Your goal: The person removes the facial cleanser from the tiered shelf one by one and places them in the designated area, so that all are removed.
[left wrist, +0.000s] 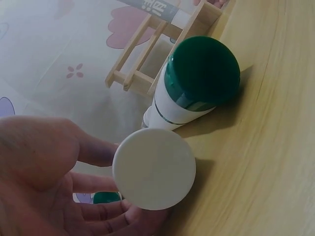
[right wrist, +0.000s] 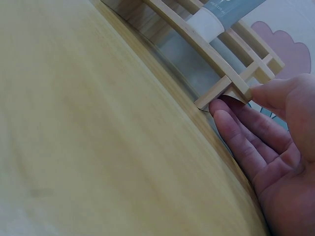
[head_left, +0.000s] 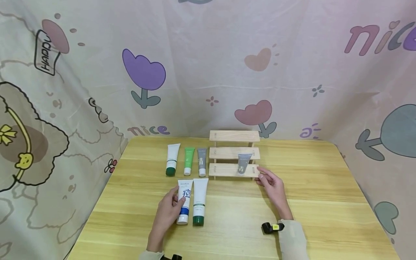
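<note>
My left hand (head_left: 166,211) grips a white tube (head_left: 183,209) with a blue band and a white cap, standing on its cap. In the left wrist view, the round white cap (left wrist: 154,169) faces the camera between thumb and fingers. Just right of it stands a white tube with a dark green cap (head_left: 199,213). My right hand (head_left: 273,186) pinches the right end of the lowest step on a three-step wooden rack (head_left: 227,169); the right wrist view shows the thumb (right wrist: 275,93) at the step's end. A small grey tube (head_left: 243,164) stands on that step.
Left of the rack, three tubes stand in a row: a white one with a green cap (head_left: 172,159), a green one (head_left: 188,160) and a grey one (head_left: 202,162). A patterned cloth (head_left: 195,72) hangs behind the wooden table (head_left: 318,202).
</note>
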A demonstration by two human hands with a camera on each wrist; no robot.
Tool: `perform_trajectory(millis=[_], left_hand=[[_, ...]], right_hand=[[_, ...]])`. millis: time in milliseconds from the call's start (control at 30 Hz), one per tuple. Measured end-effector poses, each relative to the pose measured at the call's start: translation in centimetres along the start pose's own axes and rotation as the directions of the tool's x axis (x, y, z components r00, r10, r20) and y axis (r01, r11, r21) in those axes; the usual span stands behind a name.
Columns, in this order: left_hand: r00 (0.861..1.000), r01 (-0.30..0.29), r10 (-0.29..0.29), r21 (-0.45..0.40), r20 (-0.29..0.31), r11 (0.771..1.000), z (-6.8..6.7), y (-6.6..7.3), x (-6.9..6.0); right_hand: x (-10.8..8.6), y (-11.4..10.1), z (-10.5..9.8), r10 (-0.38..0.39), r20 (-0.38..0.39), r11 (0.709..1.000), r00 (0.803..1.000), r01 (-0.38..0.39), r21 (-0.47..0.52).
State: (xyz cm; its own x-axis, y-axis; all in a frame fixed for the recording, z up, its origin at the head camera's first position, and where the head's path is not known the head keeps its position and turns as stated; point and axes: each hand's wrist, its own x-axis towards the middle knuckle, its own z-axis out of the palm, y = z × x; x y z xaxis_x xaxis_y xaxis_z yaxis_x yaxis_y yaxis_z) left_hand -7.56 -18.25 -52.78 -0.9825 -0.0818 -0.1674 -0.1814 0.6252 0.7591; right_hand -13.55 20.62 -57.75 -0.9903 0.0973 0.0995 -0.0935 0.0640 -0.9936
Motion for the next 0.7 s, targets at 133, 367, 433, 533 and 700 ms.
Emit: perform_trajectory(millis=[133,367,433,533,700], left_hand=[[1.000,0.005,-0.005,-0.012,0.000,1.000,0.06,0.07,0.02],[1.000,0.003,-0.003,-0.024,0.007,1.000,-0.04,0.04,0.17],[1.000,0.002,-0.002,-0.024,0.008,1.000,-0.06,-0.06,0.22],[1.000,0.006,-0.006,-0.026,0.013,1.000,-0.06,-0.15,0.24],[1.000,0.012,-0.011,-0.020,0.018,1.000,-0.07,-0.21,0.25]], right_hand=[[-0.01,-0.11,-0.04,0.002,0.001,1.000,1.000,-0.002,0.004],[0.13,0.02,-0.07,0.004,-0.001,1.000,1.000,-0.004,0.003],[0.17,0.13,-0.12,-0.004,0.006,1.000,1.000,0.004,0.006],[0.13,-0.14,-0.13,-0.011,0.018,1.000,1.000,0.010,0.019],[0.10,0.06,-0.13,-0.011,0.015,1.000,1.000,0.011,0.017]])
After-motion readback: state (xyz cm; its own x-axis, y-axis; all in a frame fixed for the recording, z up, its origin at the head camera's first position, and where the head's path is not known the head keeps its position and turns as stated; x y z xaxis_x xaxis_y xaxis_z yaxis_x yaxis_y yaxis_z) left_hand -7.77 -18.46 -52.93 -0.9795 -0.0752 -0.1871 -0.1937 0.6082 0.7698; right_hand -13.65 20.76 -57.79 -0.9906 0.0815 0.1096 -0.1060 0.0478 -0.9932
